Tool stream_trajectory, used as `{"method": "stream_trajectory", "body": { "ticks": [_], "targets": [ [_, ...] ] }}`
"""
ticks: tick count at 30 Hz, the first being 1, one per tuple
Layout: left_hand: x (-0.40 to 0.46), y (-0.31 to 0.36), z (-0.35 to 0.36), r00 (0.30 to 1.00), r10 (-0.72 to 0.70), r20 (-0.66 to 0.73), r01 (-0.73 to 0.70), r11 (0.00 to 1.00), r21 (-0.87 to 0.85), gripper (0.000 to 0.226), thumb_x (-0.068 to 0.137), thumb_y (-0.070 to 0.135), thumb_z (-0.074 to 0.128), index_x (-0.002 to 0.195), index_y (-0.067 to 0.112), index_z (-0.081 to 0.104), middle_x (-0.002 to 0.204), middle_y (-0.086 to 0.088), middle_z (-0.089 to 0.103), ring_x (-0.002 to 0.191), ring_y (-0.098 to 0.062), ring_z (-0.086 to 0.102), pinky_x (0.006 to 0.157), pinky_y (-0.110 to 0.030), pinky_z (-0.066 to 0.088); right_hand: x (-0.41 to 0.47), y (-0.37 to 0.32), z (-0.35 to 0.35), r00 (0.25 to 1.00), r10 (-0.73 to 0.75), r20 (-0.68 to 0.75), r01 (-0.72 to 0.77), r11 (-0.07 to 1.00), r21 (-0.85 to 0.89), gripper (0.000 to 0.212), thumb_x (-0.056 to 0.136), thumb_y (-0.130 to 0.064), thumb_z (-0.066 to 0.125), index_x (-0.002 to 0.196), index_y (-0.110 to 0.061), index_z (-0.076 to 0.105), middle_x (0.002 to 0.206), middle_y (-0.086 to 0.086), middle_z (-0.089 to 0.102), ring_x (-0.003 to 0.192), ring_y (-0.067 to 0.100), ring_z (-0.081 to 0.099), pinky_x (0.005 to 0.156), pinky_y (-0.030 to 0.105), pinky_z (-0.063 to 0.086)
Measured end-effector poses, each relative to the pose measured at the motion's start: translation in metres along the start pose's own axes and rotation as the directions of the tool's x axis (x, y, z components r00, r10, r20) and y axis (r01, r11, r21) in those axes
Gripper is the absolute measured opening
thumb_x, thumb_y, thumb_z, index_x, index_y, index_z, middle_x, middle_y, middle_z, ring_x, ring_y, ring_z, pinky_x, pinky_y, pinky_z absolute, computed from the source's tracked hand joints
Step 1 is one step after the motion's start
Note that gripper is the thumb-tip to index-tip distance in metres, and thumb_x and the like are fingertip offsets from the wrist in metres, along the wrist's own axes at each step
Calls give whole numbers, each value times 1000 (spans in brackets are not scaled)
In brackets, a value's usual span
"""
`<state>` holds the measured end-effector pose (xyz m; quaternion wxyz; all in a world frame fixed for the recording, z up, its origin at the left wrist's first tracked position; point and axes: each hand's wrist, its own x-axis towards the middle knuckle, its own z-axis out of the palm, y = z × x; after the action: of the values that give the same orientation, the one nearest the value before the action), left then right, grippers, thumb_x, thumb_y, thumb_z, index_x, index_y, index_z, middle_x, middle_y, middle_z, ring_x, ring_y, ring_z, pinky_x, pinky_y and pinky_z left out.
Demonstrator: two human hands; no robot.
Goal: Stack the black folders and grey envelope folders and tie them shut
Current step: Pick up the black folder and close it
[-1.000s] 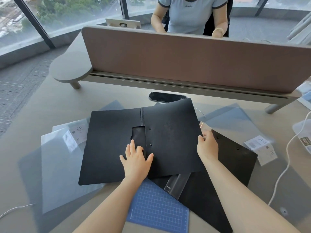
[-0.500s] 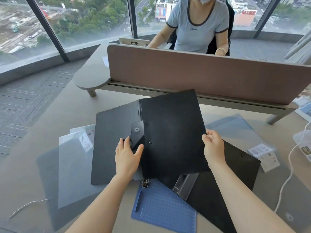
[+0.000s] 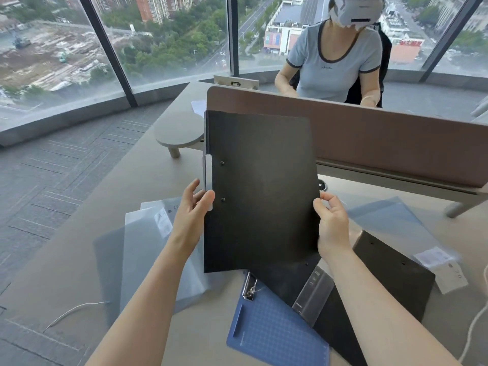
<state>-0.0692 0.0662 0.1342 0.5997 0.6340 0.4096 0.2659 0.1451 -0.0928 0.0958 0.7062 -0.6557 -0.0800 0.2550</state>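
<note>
A closed black folder (image 3: 261, 191) is held upright above the desk, spine to the left. My left hand (image 3: 191, 211) grips its spine edge near the grey label tab. My right hand (image 3: 331, 224) pinches its right edge. Under it a second black folder (image 3: 390, 276) lies flat on the desk, running to the right. Translucent grey envelope folders (image 3: 148, 249) lie flat at the left, and another grey envelope folder (image 3: 388, 217) lies at the right behind my right hand.
A blue cutting mat (image 3: 274, 334) with a metal clip (image 3: 249, 286) lies at the front. White cord (image 3: 71, 311) trails at the left, another at the right edge. A brown desk divider (image 3: 383, 143) stands behind; a person sits beyond it.
The open black folder has been folded shut and lifted upright off the desk. My left hand moved from its inner face to the spine edge. The view tilted upward.
</note>
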Motion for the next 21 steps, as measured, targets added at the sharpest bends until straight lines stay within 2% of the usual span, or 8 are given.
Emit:
{"method": "stream_trajectory", "body": {
  "ticks": [2,4,6,9,11,13,16,21],
  "targets": [
    [-1,10,-7,998,18,52,-17,1000,-25,54,98,39,53,148,28,36,120,21,53,109,8,52,101,-24,31,-4,-1,13,999,5,35,-6,1000,22,21,95,-15,54,86,-29,67,99,6,72,95,27,63,88,43,52],
    [-2,14,-15,996,18,89,-13,998,-55,47,95,42,57,138,28,44,123,28,56,113,16,50,106,-24,33,-6,-1,25,999,-10,51,9,1000,26,20,96,-13,53,89,-27,65,98,5,71,94,25,63,88,42,51],
    [-3,13,-23,994,4,109,8,994,-110,55,84,45,65,135,30,52,134,16,62,129,-5,53,112,-37,38,-9,1,35,999,-20,50,18,999,28,17,96,-11,53,92,-23,64,94,5,70,92,23,62,84,39,50],
    [-2,7,-33,991,-36,132,63,976,-208,39,89,21,64,128,26,60,121,0,72,114,-25,67,97,-42,52,-12,7,42,998,0,59,0,1000,0,13,96,-12,53,95,-20,63,97,6,71,93,24,63,86,40,50],
    [-2,0,-35,989,-77,128,105,967,-230,37,93,7,59,126,23,62,112,-3,76,102,-26,72,87,-38,57,-13,15,42,998,14,60,-11,998,-56,13,97,-15,52,95,-21,64,103,8,71,97,25,63,88,39,51],
    [-3,-9,-36,985,-127,114,152,958,-242,36,93,4,57,123,22,64,106,-4,77,97,-27,74,81,-37,59,-15,23,43,999,16,50,-9,992,-127,11,97,-17,53,95,-21,64,102,6,70,95,23,62,83,33,50],
    [-5,-28,-34,970,-230,81,244,934,-262,28,92,6,60,115,20,66,102,-5,77,99,-30,72,81,-40,58,-19,33,43,999,35,30,-27,973,-229,11,97,-17,54,98,-12,64,96,5,67,89,19,59,74,27,46],
    [-12,-65,-27,930,-356,97,368,883,-292,26,92,6,61,114,18,67,103,-9,77,96,-31,73,78,-41,59,-25,55,32,992,127,25,-113,942,-315,9,93,-12,60,98,-6,64,94,9,69,82,17,61,70,24,48]
  ]
}}
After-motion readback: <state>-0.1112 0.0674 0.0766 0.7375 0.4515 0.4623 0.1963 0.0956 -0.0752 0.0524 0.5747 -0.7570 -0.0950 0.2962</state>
